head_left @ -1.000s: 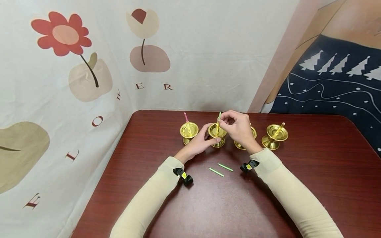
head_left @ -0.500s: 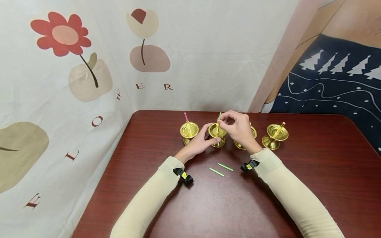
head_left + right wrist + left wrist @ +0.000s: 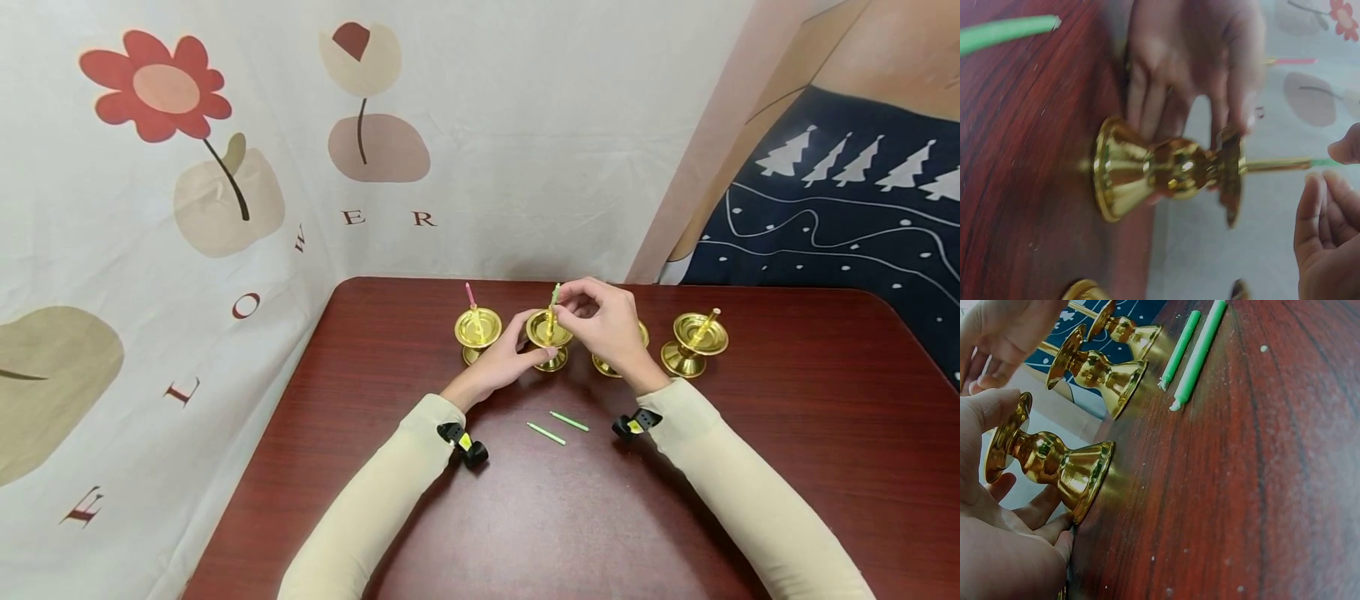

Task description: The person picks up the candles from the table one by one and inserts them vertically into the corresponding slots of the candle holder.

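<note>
While your left grip (image 3: 504, 360) holds the gold metallic candle holder (image 3: 1182, 167) on the dark red wood-grained table (image 3: 517, 525), your right grip (image 3: 606, 323) pinches the slim green candle (image 3: 556, 294) — its lower end in the holder's tube (image 3: 1275, 165)

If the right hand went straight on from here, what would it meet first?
The green candle that the right hand seems to pinch, upright in the gold holder; beyond that, depth is unclear.

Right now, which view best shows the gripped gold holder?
The right wrist view: the holder appears large, base to tube. In the left wrist view, the left hand partly hides its dish; the head view shows it small, from above.
</note>
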`<state>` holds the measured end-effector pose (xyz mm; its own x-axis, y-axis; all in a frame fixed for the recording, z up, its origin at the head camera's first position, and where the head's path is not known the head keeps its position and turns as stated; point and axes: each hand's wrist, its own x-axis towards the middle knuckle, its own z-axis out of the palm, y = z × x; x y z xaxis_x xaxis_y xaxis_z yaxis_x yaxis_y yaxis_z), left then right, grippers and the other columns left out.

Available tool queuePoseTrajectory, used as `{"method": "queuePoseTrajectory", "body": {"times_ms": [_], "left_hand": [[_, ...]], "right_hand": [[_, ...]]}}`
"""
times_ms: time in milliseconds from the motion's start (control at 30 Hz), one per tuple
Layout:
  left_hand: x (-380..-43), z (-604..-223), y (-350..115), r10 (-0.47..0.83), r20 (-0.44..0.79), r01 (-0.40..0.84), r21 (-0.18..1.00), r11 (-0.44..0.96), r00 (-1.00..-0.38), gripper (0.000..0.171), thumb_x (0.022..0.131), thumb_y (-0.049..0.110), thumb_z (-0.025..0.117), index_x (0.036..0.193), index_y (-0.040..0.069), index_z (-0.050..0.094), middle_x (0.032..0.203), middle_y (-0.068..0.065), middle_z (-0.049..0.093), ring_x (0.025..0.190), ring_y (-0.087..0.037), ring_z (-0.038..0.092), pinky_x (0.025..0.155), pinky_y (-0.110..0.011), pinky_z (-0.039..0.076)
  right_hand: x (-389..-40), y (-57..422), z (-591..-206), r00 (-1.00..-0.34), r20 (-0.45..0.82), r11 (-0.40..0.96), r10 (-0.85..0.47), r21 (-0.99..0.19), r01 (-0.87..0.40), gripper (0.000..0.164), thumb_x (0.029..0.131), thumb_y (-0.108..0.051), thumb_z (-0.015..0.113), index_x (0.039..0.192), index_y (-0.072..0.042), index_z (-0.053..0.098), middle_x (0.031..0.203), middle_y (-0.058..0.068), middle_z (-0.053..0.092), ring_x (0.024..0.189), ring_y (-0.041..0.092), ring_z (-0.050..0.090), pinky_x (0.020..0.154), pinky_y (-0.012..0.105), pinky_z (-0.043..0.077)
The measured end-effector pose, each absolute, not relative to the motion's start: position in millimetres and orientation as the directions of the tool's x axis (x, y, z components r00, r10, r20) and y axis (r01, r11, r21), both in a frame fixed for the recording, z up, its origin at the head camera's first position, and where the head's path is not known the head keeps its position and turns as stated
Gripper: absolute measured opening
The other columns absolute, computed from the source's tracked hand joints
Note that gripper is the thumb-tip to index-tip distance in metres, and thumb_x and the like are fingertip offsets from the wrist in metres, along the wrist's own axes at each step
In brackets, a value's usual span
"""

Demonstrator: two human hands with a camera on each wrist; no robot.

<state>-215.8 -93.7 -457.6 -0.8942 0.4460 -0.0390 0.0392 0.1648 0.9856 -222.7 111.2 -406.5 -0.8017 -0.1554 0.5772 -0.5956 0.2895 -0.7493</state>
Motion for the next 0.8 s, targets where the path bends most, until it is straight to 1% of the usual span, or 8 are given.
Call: {"method": "queuePoseTrajectory", "body": {"times_ms": [167,267,367,467,567,733,800], "left_hand": [[-215.3,-457.0,-92.7,0.438,-0.034,0.038,0.987,0.155,-0.898,0.072,0.107,0.01,0.072,0.167,0.01,0.032,0.166,-0.015,0.046,0.157,-0.03,0.042,0.125,-0.045,0.038],[-215.3,-458.0,-92.4,0.434,-0.032,0.042,0.986,0.16,-0.9,0.073,0.106,0.009,0.072,0.167,0.009,0.032,0.167,-0.015,0.045,0.158,-0.03,0.04,0.127,-0.045,0.036],[-214.7,-459.0,-92.3,0.428,-0.03,0.047,0.985,0.169,-0.903,0.073,0.106,0.01,0.073,0.167,0.01,0.033,0.167,-0.015,0.046,0.159,-0.029,0.039,0.128,-0.045,0.034],[-212.7,-458.9,-92.2,0.42,-0.034,0.044,0.984,0.175,-0.907,0.072,0.107,0.013,0.073,0.167,0.009,0.033,0.168,-0.015,0.046,0.16,-0.028,0.037,0.128,-0.044,0.032],[-209.9,-458.2,-92.4,0.403,-0.051,0.029,0.982,0.189,-0.914,0.074,0.107,0.016,0.074,0.167,0.007,0.032,0.169,-0.016,0.044,0.161,-0.029,0.035,0.13,-0.045,0.03],[-204.1,-456.6,-93.9,0.384,-0.091,-0.004,0.975,0.222,-0.919,0.079,0.106,0.021,0.075,0.168,0.003,0.03,0.172,-0.019,0.04,0.163,-0.032,0.03,0.131,-0.045,0.026],[-201.5,-457.2,-94.6,0.384,-0.099,-0.012,0.974,0.224,-0.918,0.08,0.106,0.022,0.075,0.168,0.002,0.029,0.172,-0.02,0.039,0.163,-0.033,0.03,0.131,-0.045,0.026]], "right_hand": [[-208.5,115.3,-398.0,-0.83,0.542,0.333,-0.134,-0.764,-0.553,0.017,0.09,0.007,0.081,0.105,0.0,0.081,0.093,0.01,0.078,0.077,0.016,0.069,0.071,0.016,0.056],[-198.7,118.8,-395.8,-0.839,0.529,0.349,-0.125,-0.769,-0.536,0.016,0.09,0.006,0.081,0.105,-0.001,0.082,0.092,0.01,0.079,0.076,0.015,0.069,0.07,0.016,0.055],[-188.0,123.8,-396.9,-0.856,0.496,0.357,-0.149,-0.78,-0.514,0.017,0.089,0.006,0.081,0.104,-0.002,0.082,0.09,0.009,0.078,0.076,0.014,0.068,0.069,0.016,0.055],[-177.0,129.9,-401.3,-0.873,0.443,0.37,-0.206,-0.79,-0.488,0.018,0.088,0.005,0.081,0.104,-0.004,0.081,0.089,0.005,0.077,0.077,0.014,0.068,0.068,0.018,0.055],[-166.0,135.0,-408.8,-0.873,0.388,0.39,-0.296,-0.785,-0.481,0.018,0.088,0.003,0.08,0.103,-0.005,0.08,0.09,0.001,0.077,0.078,0.013,0.068,0.069,0.021,0.056],[-149.9,136.3,-427.7,-0.839,0.302,0.407,-0.452,-0.767,-0.496,0.016,0.086,0.0,0.084,0.102,-0.003,0.08,0.089,-0.004,0.076,0.076,0.009,0.069,0.067,0.027,0.059],[-144.7,134.2,-437.1,-0.816,0.283,0.412,-0.504,-0.752,-0.514,0.017,0.085,0.0,0.087,0.101,-0.002,0.08,0.088,-0.003,0.077,0.074,0.007,0.069,0.066,0.029,0.061]]}}
